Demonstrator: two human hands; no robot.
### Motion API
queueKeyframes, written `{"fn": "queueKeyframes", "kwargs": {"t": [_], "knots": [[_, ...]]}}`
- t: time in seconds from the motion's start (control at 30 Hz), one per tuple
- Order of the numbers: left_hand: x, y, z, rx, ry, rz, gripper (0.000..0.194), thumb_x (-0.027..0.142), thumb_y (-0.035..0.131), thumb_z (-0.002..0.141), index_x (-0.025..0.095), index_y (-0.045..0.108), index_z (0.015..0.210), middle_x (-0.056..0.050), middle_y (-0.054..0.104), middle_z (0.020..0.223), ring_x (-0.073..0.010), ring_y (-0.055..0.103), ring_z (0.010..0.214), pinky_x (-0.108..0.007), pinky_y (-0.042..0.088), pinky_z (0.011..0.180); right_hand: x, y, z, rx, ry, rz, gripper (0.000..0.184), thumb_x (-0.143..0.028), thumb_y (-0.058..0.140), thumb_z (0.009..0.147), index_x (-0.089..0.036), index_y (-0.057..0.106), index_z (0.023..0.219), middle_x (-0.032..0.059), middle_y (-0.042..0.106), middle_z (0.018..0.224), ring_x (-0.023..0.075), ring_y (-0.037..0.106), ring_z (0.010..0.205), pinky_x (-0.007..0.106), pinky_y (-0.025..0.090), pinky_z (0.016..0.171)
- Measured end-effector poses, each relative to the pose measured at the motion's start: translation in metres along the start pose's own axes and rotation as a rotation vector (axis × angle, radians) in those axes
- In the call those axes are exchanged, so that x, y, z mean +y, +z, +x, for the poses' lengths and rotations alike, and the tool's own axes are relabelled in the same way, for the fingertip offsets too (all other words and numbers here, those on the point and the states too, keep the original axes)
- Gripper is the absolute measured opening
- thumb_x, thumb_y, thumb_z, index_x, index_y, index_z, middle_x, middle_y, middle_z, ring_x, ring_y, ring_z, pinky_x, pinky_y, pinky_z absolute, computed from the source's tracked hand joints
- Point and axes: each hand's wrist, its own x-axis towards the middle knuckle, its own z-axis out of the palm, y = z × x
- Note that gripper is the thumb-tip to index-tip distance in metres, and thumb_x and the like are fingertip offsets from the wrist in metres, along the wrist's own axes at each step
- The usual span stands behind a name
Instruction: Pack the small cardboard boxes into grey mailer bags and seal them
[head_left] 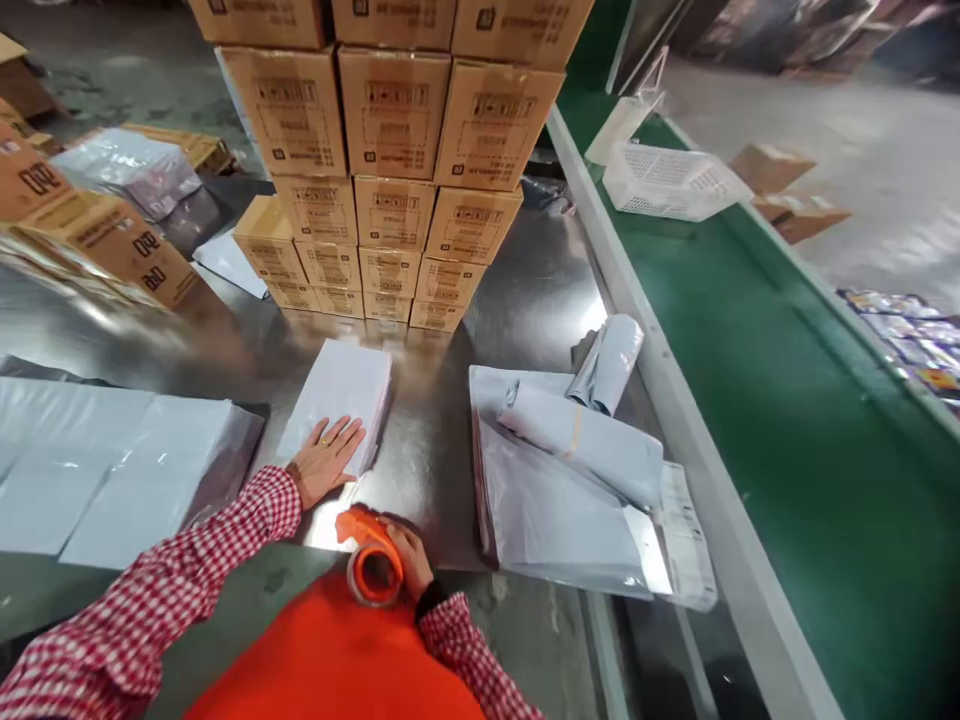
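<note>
1. Stack (341, 385), white, thin layers; paper or film, cannot tell. On the metal worktop (435, 400), under the left hand (326, 465), reaching out beyond its fingertips. Left hand open, palm down, fingers spread, pressing without gripping.
2. Handling, stack: likely moderate in weight, flexible by the layer, firmer as a block; layers may slide or fan. Best hold: both long sides, thumbs on top.
3. Dispenser (364, 525), orange, with a roll of tape (361, 590). Right hand (409, 555) closed around its right side, near the worktop's front edge; full finger placement hidden.
4. Handling, dispenser: likely light, rigid, hard-shelled. Best hold: the handle, fingers clear of the cutting end and sticky tape.
5. Bags (540, 510), pale, glossy, in a flat pile right of the right hand. Likely soft, slippery; best taken by a pinched edge. Contents, if any, not visible.
6. Rolls (581, 440), two, grey-white, upon and beside the bags; one banded. Likely springy; best held round the middle.
7. Packs (157, 480), white, glossy-covered, left of the left hand. Contents not visible.
8. Cartons (394, 110), brown, printed, in tiers well beyond the left hand. Visible faces closed; contents not visible. Likely stiff-walled.
9. Basket (667, 182), white, perforated, on the green belt (787, 350), far ahead and right of the right hand. Contents: cannot tell.
</note>
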Motion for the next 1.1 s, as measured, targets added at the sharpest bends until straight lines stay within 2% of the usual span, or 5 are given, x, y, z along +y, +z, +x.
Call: {"fn": "queueKeyframes", "kwargs": {"t": [0.33,0.5,0.67,0.87,1.1], "knots": [[0.014,-0.007,0.007,-0.023,-0.053,-0.013,0.071,0.039,0.060,0.094,0.010,0.036,0.154,-0.017,0.032,0.162,-0.0351,0.026,0.151,-0.059,0.024,0.122,-0.017,0.103,0.029,-0.343,-0.181,-0.327,0.030,-0.043,0.074,0.074,-0.020,0.080,0.092,0.0054,0.080,0.098,0.0277,0.072,0.095,0.040,0.053,0.096],[0.026,-0.013,-0.009,-0.045,-0.034,-0.095,0.069,0.037,0.061,0.093,0.011,0.038,0.153,-0.016,0.034,0.161,-0.0359,0.028,0.150,-0.061,0.024,0.122,-0.047,0.026,-0.011,-0.466,-0.194,-0.538,0.029,-0.037,0.070,0.077,-0.019,0.082,0.096,0.0069,0.081,0.094,0.0292,0.073,0.089,0.037,0.056,0.086],[0.059,-0.021,-0.049,0.101,-0.048,-0.694,0.058,0.049,0.046,0.098,0.017,0.048,0.147,-0.014,0.046,0.155,-0.0298,0.035,0.148,-0.056,0.024,0.124,-0.098,-0.069,-0.060,-0.016,-0.245,-0.266,0.053,-0.061,0.066,0.082,-0.018,0.076,0.112,0.0143,0.077,0.111,0.0298,0.073,0.097,0.040,0.060,0.086],[0.108,-0.063,-0.055,-0.082,-0.408,-2.144,0.058,0.067,0.060,0.085,0.018,0.070,0.114,-0.014,0.074,0.114,-0.0257,0.072,0.103,-0.039,0.056,0.094,-0.124,-0.057,-0.089,0.025,-0.585,-0.472,0.042,-0.055,0.062,0.088,-0.025,0.077,0.114,0.0112,0.080,0.102,0.0272,0.076,0.085,0.033,0.064,0.073],[0.104,-0.067,-0.029,0.072,-0.525,-2.256,0.045,0.058,0.085,0.064,0.016,0.069,0.070,0.001,0.061,0.058,-0.0090,0.056,0.052,-0.021,0.050,0.057,-0.143,-0.045,-0.063,-0.004,-0.691,-0.615,0.036,-0.047,0.063,0.086,-0.022,0.080,0.106,0.0084,0.080,0.081,0.0245,0.072,0.062,0.033,0.062,0.056]]}}
